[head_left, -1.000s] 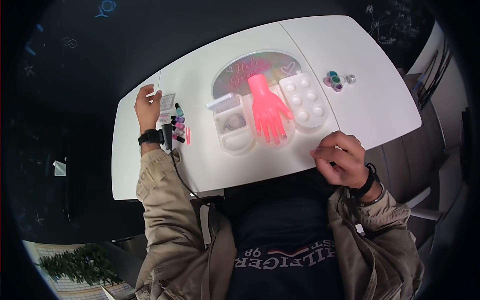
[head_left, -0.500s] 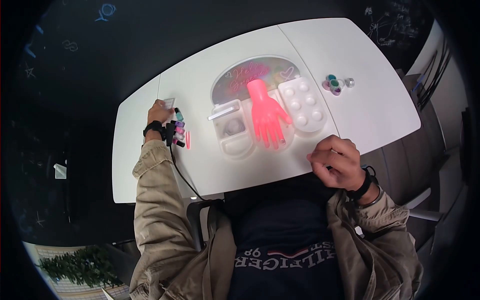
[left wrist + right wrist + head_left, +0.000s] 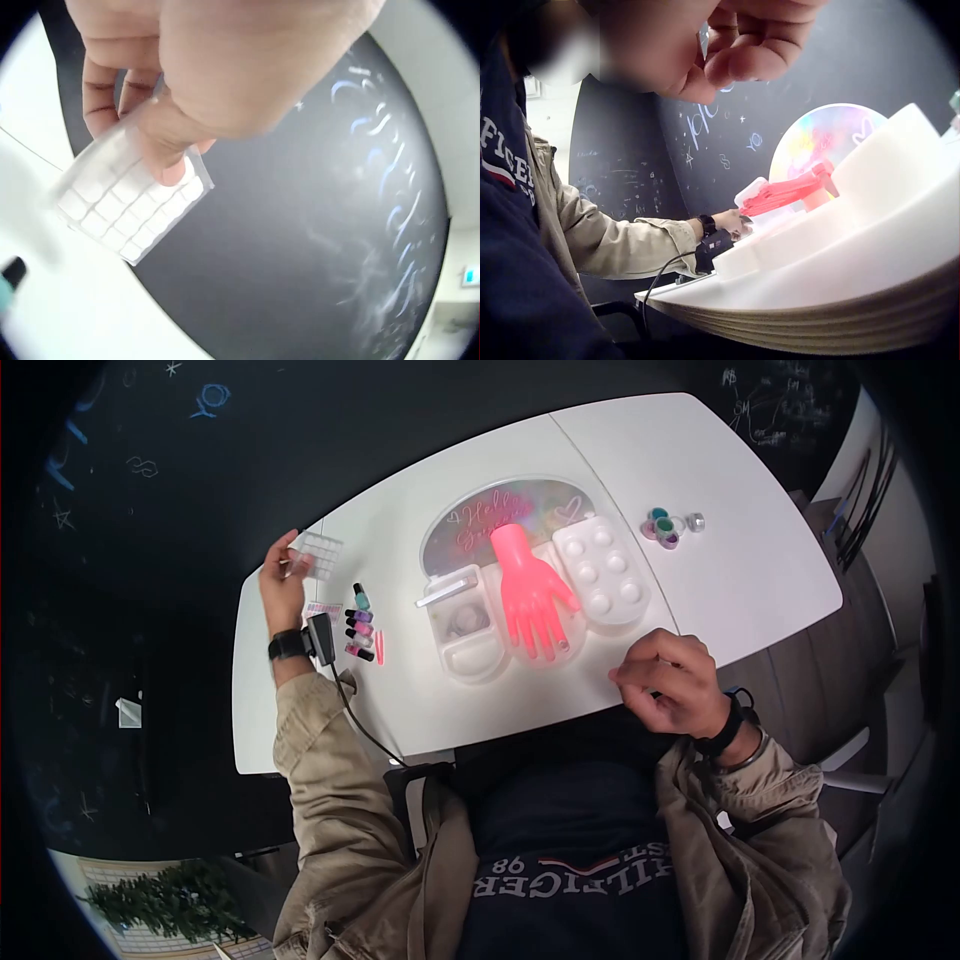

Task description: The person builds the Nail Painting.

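My left hand [image 3: 284,582] pinches a flat, clear plastic sheet [image 3: 120,202] marked with rows of whitish rounded squares. Its thumb lies across the squares in the left wrist view, and the fingers are behind. In the head view the sheet [image 3: 320,556] is over the far left of the table. Below it are several nail polish bottles [image 3: 359,616] and a small pink-patterned card [image 3: 324,609]. My right hand [image 3: 675,682] hovers at the table's front edge, fingers loosely curled and thumb near the fingertips; nothing shows between them.
A pink practice hand [image 3: 532,592] lies in the middle of a white compartmented tray [image 3: 476,662] with a shiny arched back panel [image 3: 450,540]. Small round jars [image 3: 664,530] stand at the right. Two pink sticks [image 3: 380,647] lie beside the bottles.
My left hand reached down to the table at the far left, took hold of the clear sheet, and has lifted it, uncovering the pink-patterned card. My right hand has stayed nearly still.
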The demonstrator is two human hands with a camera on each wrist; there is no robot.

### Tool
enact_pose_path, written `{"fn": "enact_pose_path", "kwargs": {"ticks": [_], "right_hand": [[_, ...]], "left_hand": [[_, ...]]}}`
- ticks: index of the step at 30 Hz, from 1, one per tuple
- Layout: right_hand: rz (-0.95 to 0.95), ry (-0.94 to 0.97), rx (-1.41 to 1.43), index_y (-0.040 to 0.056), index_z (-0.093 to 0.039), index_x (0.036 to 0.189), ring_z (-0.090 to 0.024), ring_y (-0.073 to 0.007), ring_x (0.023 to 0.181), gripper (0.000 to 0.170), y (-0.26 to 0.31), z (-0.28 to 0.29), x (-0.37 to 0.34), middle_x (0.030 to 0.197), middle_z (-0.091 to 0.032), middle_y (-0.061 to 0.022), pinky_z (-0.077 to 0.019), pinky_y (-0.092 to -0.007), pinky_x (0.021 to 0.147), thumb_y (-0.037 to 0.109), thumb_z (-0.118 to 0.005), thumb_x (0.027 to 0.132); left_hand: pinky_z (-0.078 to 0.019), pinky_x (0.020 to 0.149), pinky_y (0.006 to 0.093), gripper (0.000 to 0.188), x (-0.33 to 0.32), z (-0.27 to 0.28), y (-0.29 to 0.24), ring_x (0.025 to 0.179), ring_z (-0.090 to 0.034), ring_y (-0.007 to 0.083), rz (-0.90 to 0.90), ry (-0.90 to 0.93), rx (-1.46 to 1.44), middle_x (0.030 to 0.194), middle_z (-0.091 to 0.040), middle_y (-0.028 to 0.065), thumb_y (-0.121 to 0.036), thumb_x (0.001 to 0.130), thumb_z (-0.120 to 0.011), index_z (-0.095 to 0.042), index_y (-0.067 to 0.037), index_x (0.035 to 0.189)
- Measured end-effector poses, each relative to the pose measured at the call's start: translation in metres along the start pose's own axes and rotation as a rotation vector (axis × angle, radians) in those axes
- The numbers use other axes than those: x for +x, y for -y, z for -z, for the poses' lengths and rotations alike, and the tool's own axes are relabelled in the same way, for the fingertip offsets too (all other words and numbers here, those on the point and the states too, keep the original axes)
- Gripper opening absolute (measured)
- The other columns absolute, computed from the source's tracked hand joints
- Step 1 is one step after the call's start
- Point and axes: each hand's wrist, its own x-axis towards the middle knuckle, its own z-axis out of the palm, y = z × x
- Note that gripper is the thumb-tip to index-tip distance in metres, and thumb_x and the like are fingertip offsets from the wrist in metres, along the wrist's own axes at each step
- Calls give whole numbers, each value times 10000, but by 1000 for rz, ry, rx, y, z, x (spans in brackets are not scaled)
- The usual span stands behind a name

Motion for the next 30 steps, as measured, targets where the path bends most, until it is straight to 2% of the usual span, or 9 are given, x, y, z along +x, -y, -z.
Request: {"fn": "enact_pose_path", "kwargs": {"ticks": [6,10,12,13,16,17,21,24,30], "right_hand": [[-3,18,9,61,-799,973,-641,-177,629,237,-1,-4,-1,913,-651,-36,-502,-326,539,-80,-815,783],[-21,31,13,61,-797,982,-644,-180,637,239,1,-4,-2,911,-648,-37,-499,-332,544,-78,-812,788],[-20,33,15,61,-797,984,-644,-182,640,241,1,-4,-2,911,-647,-37,-500,-334,547,-79,-811,788],[-16,33,15,61,-798,984,-643,-183,641,242,1,-5,-2,911,-646,-37,-501,-334,549,-80,-810,787],[-6,28,19,62,-798,983,-641,-185,641,242,0,-5,-3,911,-646,-37,-504,-332,549,-81,-809,787],[-7,25,22,61,-798,982,-641,-185,640,242,0,-5,-3,912,-645,-37,-504,-332,549,-82,-809,787],[-1,32,6,58,-795,975,-643,-186,643,234,-1,-4,-3,913,-648,-37,-508,-331,549,-78,-810,785],[-3,32,7,56,-793,974,-642,-185,642,235,-3,-6,-3,910,-647,-34,-507,-330,547,-79,-811,782],[-17,40,15,59,-796,979,-637,-180,633,248,-3,-8,-3,902,-645,-31,-498,-330,542,-89,-809,781]], "left_hand": [[-560,930,306,174,-76,-12,-108,1017,-668,130,-243,74,-128,1157,-706,32,-9,998,-812,-784,-4,1169],[-561,855,291,151,-122,-25,-149,984,-682,156,-338,430,-106,1115,-720,77,33,941,-826,-802,14,1089],[-565,805,305,132,-133,-43,-164,918,-696,171,-408,527,-39,1047,-745,94,33,916,-840,-821,8,1044],[-565,779,322,128,-137,-52,-168,858,-703,178,-352,566,-15,1017,-767,102,16,914,-851,-823,6,1039],[-598,759,343,172,-137,-76,-152,862,-746,241,-376,549,100,1054,-792,104,-25,916,-863,-823,-21,1083],[-578,721,315,162,-136,-82,-146,837,-746,183,-451,475,122,1024,-813,93,-30,916,-869,-826,-21,1072],[-591,713,314,160,-125,-94,-124,787,-756,191,-429,212,219,1022,-824,105,-66,932,-878,-830,-37,1081],[-623,704,345,136,-120,-103,-114,802,-782,250,-370,141,210,1028,-819,111,-77,949,-866,-825,-49,1076],[-624,705,346,129,-114,-112,-102,800,-782,238,-411,102,168,1033,-822,108,-81,960,-858,-825,-49,1081]]}}
